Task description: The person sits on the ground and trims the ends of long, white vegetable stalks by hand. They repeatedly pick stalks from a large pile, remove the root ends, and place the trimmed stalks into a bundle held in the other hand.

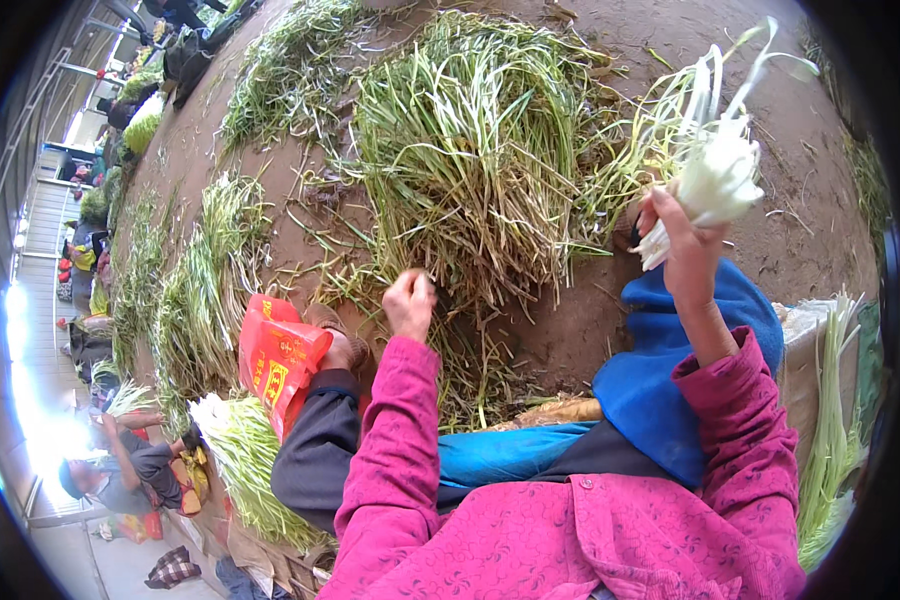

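My right hand [690, 225] is raised at the upper right, closed around a bundle of pale leafy stalks [712, 165], with white stems and thin leaf ends fanning out. My left hand [410, 300] is curled above the ground in front of me, slightly blurred; whether it holds anything does not show. Just beyond it lies a large heap of long green stalks [472, 150] with brown, dry ends towards me. A red plastic bag [277, 360] with yellow print covers part of my left leg. A blue cloth [652, 375] drapes over my right leg.
Bundled pale-green stalks [255, 465] lie beside my left leg, and more stalks [825, 427] rest at the right by a pale sack [799, 360]. Other heaps of greens [210, 277] cover the brown ground leftwards. Another person [131, 465] sits at the far left, handling stalks.
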Demonstrator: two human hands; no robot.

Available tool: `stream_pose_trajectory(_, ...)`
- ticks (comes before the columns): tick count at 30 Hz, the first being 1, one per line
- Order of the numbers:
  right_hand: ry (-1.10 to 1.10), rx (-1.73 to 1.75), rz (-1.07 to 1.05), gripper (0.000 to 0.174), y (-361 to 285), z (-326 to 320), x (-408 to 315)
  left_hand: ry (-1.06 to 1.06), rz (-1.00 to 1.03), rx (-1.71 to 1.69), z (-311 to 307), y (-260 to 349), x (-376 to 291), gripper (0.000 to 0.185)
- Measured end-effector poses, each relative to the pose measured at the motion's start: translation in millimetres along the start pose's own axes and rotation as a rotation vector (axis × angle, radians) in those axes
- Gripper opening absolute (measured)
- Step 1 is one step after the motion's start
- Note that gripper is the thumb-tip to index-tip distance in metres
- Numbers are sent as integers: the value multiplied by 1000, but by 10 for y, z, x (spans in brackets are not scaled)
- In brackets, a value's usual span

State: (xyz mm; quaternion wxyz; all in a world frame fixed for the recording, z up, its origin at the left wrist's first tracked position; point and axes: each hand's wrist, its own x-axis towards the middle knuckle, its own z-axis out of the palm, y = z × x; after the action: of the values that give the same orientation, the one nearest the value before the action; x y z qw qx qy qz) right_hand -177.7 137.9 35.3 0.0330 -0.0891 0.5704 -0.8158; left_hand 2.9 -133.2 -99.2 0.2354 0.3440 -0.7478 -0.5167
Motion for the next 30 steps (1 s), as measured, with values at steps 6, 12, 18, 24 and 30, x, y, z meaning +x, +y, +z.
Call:
stream_pose_trajectory(6,107,570,778,14,201,-130,111,78,198,285,870,704,775,12)
stream_pose_trajectory(12,37,463,791,13,162,-108,50,105,-70,724,1238,687,1157,22)
stream_pose_trajectory(18,-25,372,785,8,152,2,-45,-59,-157,387,1036,712,957,13)
stream_pose_trajectory(24,-148,257,747,10,193,106,-249,-259,-183,-361,461,791,-180,8)
stream_pose_trajectory(30,-272,175,734,10,275,187,-500,-481,-248,-408,320,1040,-1150,9)
